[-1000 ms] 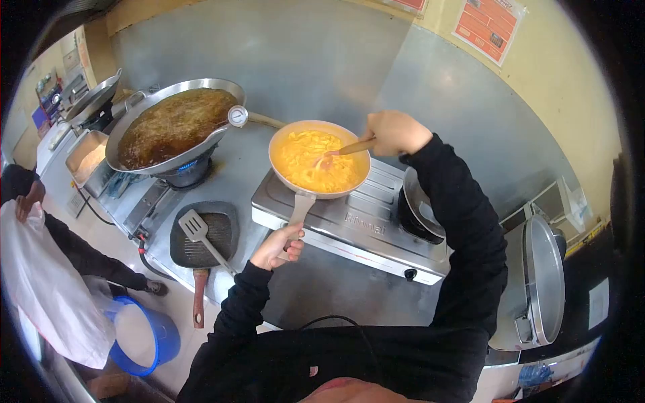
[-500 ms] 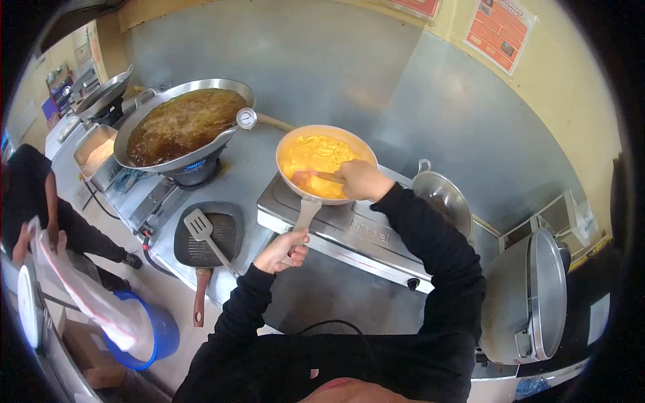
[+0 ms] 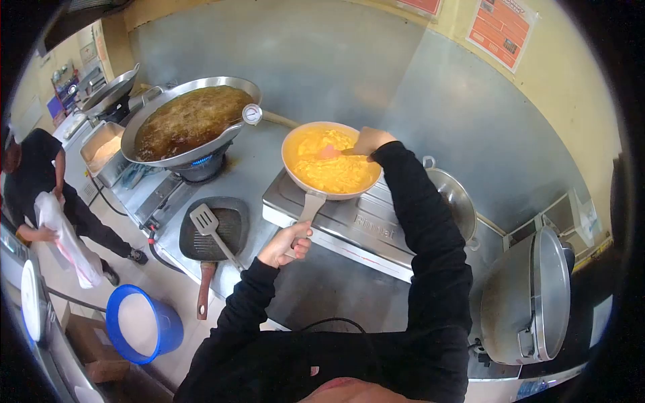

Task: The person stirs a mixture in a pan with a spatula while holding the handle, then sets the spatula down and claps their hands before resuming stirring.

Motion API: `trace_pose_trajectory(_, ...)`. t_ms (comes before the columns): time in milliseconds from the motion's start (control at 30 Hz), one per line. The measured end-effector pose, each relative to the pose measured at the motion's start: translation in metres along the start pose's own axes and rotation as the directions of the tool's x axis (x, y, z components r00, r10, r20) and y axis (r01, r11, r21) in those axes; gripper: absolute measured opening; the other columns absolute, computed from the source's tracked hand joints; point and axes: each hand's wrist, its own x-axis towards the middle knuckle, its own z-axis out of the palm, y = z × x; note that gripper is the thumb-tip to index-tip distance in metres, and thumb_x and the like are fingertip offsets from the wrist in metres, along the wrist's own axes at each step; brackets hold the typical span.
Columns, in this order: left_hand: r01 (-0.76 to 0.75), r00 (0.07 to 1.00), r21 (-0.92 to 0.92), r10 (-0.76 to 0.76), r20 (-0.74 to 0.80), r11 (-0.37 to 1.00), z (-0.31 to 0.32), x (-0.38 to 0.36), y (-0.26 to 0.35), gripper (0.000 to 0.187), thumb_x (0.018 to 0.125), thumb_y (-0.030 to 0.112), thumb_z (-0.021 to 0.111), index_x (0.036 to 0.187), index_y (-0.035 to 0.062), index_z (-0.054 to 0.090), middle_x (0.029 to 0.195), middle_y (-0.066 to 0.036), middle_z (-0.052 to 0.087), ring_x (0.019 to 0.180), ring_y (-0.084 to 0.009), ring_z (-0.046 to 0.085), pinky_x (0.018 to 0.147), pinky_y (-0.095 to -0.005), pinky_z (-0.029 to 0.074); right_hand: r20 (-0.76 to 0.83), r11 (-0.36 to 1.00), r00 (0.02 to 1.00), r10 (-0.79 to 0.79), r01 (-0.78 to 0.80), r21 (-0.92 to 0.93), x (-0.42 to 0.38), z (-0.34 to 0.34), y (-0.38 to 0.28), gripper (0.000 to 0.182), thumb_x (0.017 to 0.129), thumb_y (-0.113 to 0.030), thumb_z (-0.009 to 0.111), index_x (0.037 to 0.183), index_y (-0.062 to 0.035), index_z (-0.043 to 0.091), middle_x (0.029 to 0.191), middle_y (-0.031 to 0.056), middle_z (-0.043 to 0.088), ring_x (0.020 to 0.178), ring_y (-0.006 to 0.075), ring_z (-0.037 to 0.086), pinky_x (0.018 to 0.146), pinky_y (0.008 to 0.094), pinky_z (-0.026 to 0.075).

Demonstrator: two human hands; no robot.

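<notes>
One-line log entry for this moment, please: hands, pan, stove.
left hand: grips pan handle | right hand: holds spatula, head inside pan | contents: yellow food | pan position: over stove

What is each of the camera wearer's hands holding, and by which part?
The left hand grips the frying pan by its handle; the right hand holds the pink-headed utensil by its brown handle.

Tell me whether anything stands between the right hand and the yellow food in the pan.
Nothing visible is in the way. The right hand holds the pink-headed spatula, whose head is inside the pan at the yellow food. The left hand grips the handle, clear of the food.
</notes>
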Motion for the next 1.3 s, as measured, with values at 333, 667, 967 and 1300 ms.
trace_pose_trajectory(333, 0.036, 0.997, -0.071, -0.03, 0.073, 0.997, -0.005, 0.004, 0.0, 0.024, 0.086, 0.033, 0.045, 0.074, 0.0118, 0.043, 0.053, 0.006, 0.032, 0.038, -0.0013, 0.028, 0.032, -0.0152, 0.022, 0.002, 0.924, 0.97, -0.241, 0.23, -0.306, -0.086, -0.037, 0.007, 0.018, 0.061, -0.016, 0.06, 0.076, -0.0062, 0.064, 0.065, 0.0174, 0.058, 0.061, 0.0319, 0.057, 0.057, 0.0385, 0.046)
trace_pose_trajectory(667, 0.04, 0.998, -0.063, -0.036, 0.059, 0.997, -0.005, 0.006, -0.004, 0.024, 0.086, 0.033, 0.045, 0.074, 0.0114, 0.042, 0.052, 0.006, 0.032, 0.038, -0.0014, 0.028, 0.032, -0.0153, 0.022, -0.008, 0.904, 0.926, -0.377, 0.366, -0.22, -0.004, 0.043, -0.016, 0.02, 0.063, -0.012, 0.052, 0.077, -0.0029, 0.063, 0.074, 0.019, 0.059, 0.071, 0.0343, 0.057, 0.065, 0.0398, 0.045)
trace_pose_trajectory(967, -0.001, 1.0, -0.046, 0.002, 0.022, 0.999, 0.001, 0.002, -0.004, 0.024, 0.085, 0.031, 0.045, 0.074, 0.0107, 0.042, 0.054, 0.007, 0.032, 0.037, -0.0013, 0.027, 0.031, -0.0146, 0.021, -0.002, 0.922, 0.958, -0.288, 0.276, -0.272, 0.068, 0.035, -0.026, 0.027, 0.072, -0.023, 0.05, 0.07, 0.0019, 0.061, 0.076, 0.022, 0.06, 0.068, 0.0296, 0.06, 0.059, 0.0383, 0.045)
trace_pose_trajectory(1300, -0.017, 0.999, -0.027, 0.016, -0.031, 0.999, 0.001, 0.002, -0.005, 0.023, 0.084, 0.032, 0.046, 0.077, 0.0103, 0.043, 0.054, 0.006, 0.032, 0.039, -0.002, 0.027, 0.032, -0.015, 0.021, 0.265, 0.938, 0.938, 0.223, -0.133, -0.32, 0.021, -0.037, -0.002, 0.017, 0.066, -0.018, 0.053, 0.062, -0.0026, 0.059, 0.053, 0.0082, 0.055, 0.048, 0.0201, 0.054, 0.046, 0.0332, 0.041)
